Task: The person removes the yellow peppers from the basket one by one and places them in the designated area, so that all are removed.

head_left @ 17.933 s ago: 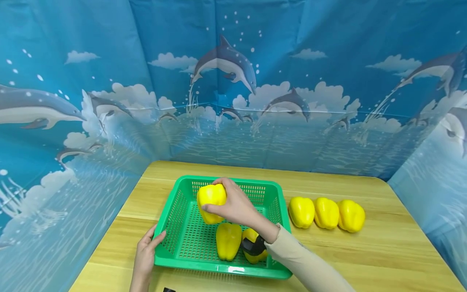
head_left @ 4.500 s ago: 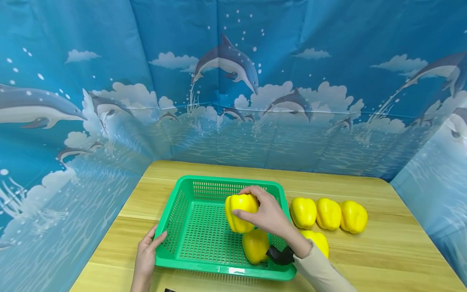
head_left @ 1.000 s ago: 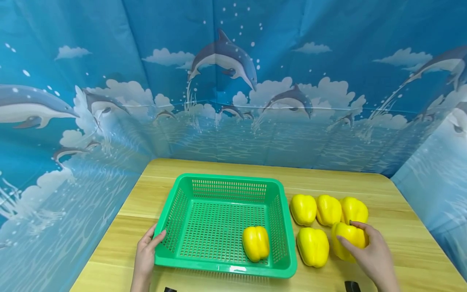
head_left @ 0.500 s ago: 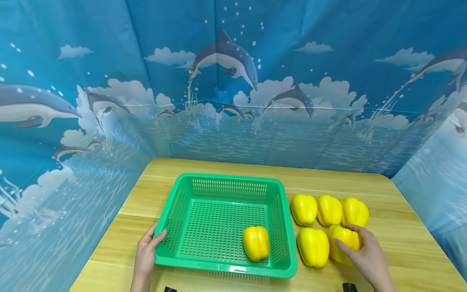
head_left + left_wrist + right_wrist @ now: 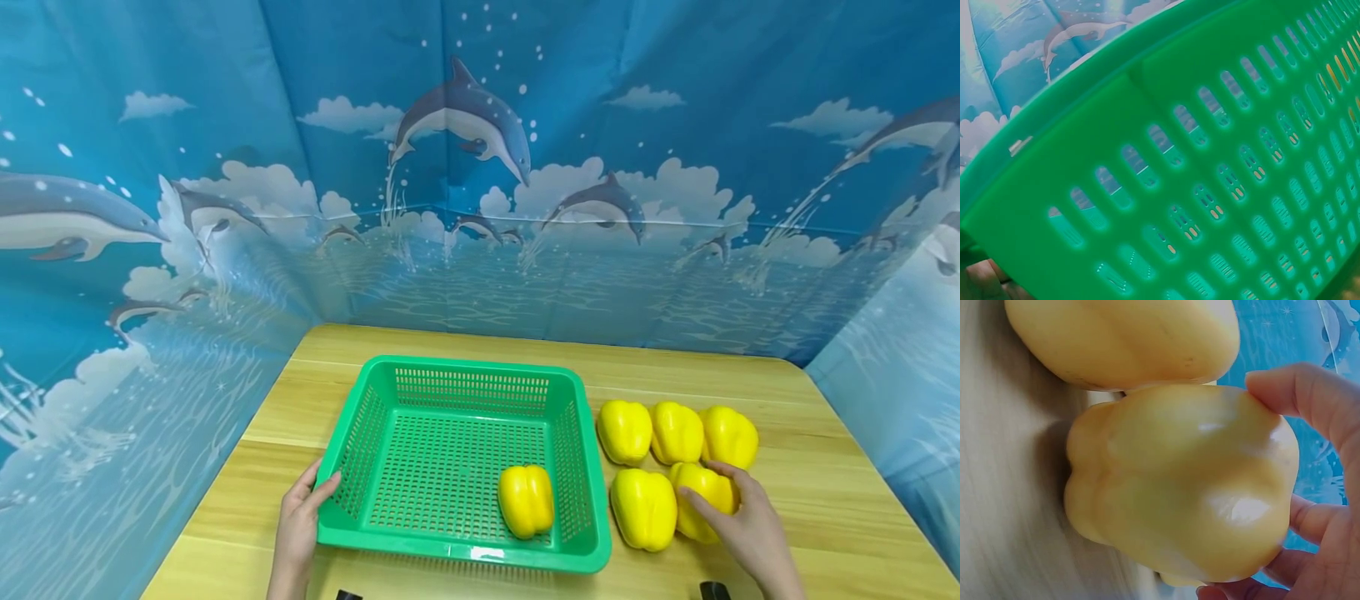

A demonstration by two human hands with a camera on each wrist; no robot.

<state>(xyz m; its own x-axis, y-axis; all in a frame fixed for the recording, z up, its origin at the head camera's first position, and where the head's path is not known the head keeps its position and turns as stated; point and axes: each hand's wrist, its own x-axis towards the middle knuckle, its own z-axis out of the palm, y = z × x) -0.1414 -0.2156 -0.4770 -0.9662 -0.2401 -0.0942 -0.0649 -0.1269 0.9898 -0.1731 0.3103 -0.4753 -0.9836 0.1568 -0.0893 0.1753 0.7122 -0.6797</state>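
Observation:
My right hand (image 5: 742, 517) holds a yellow bell pepper (image 5: 703, 498), thumb on its near side and fingers behind it. In the right wrist view, this bell pepper (image 5: 1185, 487) lies close beside another pepper (image 5: 1129, 337). That neighbour is the front-row bell pepper (image 5: 643, 510) by the basket's right side. At the left, my left hand (image 5: 300, 517) grips the rim of a green plastic basket (image 5: 465, 365), thumb over the edge. One bell pepper (image 5: 527, 502) sits inside, toward the basket's front right. The basket's slotted wall (image 5: 1085, 150) hides most of my left hand in the left wrist view.
Behind the front pair, three more bell peppers (image 5: 677, 433) form a back row on the wooden table (image 5: 840, 500). A blue dolphin-print curtain (image 5: 465, 275) hangs behind the table and along both sides.
Over the last second, the pepper in my right hand has moved left and slightly down, up against its front-row neighbour. Earlier, more peppers were in the basket. My left hand stays on the rim.

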